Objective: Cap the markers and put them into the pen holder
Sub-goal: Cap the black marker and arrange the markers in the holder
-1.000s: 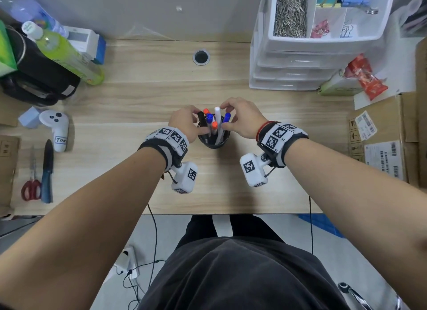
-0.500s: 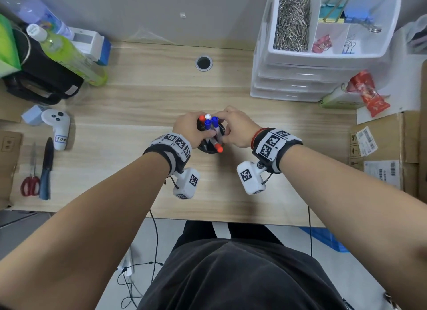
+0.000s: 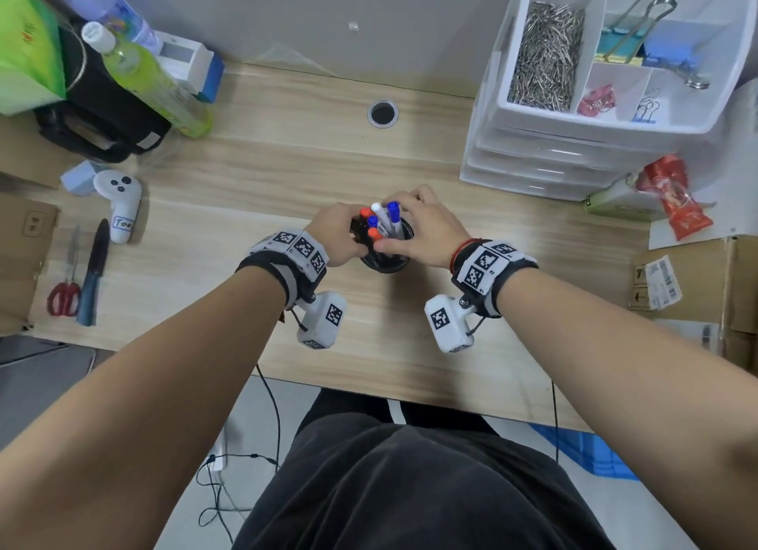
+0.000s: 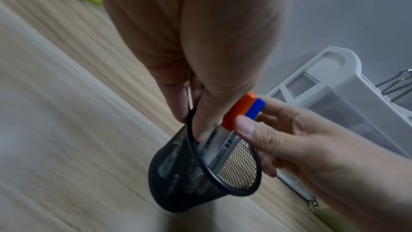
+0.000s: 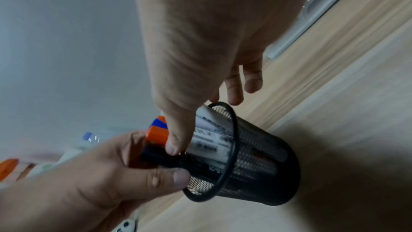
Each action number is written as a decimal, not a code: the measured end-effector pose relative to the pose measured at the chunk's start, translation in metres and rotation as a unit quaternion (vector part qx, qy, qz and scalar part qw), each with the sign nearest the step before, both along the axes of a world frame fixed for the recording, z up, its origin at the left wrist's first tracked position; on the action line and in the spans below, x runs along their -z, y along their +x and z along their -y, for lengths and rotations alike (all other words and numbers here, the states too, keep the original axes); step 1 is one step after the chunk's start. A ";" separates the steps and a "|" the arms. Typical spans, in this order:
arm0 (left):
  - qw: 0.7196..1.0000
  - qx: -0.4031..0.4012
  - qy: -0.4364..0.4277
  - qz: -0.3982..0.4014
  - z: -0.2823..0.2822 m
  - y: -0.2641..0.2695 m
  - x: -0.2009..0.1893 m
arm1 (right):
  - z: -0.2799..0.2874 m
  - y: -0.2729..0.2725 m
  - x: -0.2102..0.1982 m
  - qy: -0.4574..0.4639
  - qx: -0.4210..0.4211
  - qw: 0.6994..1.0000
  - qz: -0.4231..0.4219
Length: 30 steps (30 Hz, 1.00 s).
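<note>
On the left, my left hand [image 3: 334, 238] is at the near-left rim of the pen holder [image 3: 404, 232]. Its fingers are curled around the bundle of markers [image 3: 379, 223]: in the left wrist view one fingertip dips just inside the mesh against a white barrel, and in the right wrist view my thumb lies beside the rim under the dark-capped ones. So this hand has hold of the markers on their left side.

In the middle, the black mesh pen holder stands on the wooden desk [image 3: 287, 172], directly between my two hands, and in the wrist views it seems tipped a little. The markers sit in it cap-end up, orange, blue and white tops showing. Their long axes run from the bottom of the cup up towards me and lean towards its left rim, with the far right part of the cup open. All the ends I can see are capped.

On the right, my right hand [image 3: 422, 232] closes in from the other side: thumb pressing the barrels near the orange cap, the other fingers loosely curled past the far rim, touching nothing I can make out.

Both hands are equally near. I judge that what remains is to let the bundle settle straight down along its own axis, then release.
</note>
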<state>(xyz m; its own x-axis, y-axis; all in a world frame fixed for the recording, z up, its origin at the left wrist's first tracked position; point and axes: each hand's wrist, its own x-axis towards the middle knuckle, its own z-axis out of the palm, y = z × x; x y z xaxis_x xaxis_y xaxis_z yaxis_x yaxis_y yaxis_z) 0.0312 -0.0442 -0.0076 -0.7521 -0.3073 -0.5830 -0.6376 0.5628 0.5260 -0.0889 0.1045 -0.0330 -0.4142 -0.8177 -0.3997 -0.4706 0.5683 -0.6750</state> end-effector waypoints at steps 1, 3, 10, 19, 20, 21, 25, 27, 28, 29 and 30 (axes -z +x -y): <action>1.000 0.000 0.008 0.004 0.003 0.000 0.000 | 0.005 -0.001 0.002 -0.003 0.014 1.000 -0.002; 1.000 -0.001 0.025 0.008 0.008 -0.002 0.000 | 0.011 -0.005 0.006 0.005 0.030 1.000 -0.005; 0.999 0.028 0.043 -0.006 0.014 -0.015 0.005 | 0.020 -0.009 0.013 0.050 0.022 0.998 0.008; 0.998 0.043 0.046 -0.006 0.038 -0.028 0.008 | 0.017 -0.020 -0.006 0.092 0.050 0.982 0.158; 0.998 0.033 0.041 -0.019 0.043 -0.030 0.008 | 0.024 -0.023 -0.008 0.084 0.059 0.985 0.135; 0.999 0.017 0.037 -0.029 0.048 -0.033 0.006 | 0.031 -0.026 -0.010 0.074 0.070 0.988 0.120; 0.997 -0.037 0.024 -0.066 0.080 -0.045 -0.003 | 0.066 -0.044 -0.021 0.034 0.096 0.987 0.123; 0.995 -0.057 0.019 -0.075 0.095 -0.052 -0.006 | 0.082 -0.052 -0.022 0.019 0.111 0.986 0.123; 0.993 -0.082 0.025 -0.079 0.104 -0.056 -0.006 | 0.091 -0.056 -0.020 0.013 0.121 0.986 0.117; 0.988 -0.122 0.040 -0.084 0.112 -0.060 -0.003 | 0.099 -0.059 -0.019 0.006 0.136 0.985 0.110; 0.979 -0.173 0.057 -0.090 0.120 -0.064 0.000 | 0.107 -0.063 -0.018 -0.003 0.154 0.983 0.105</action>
<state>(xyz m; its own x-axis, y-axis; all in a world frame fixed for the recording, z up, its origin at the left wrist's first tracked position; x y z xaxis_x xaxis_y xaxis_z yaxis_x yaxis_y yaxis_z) -0.0327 -0.1639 -0.0078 -0.7088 -0.5025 -0.4951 -0.6705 0.2618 0.6942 -0.1516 -0.0030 -0.0153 -0.5508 -0.6695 -0.4983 -0.1275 0.6576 -0.7425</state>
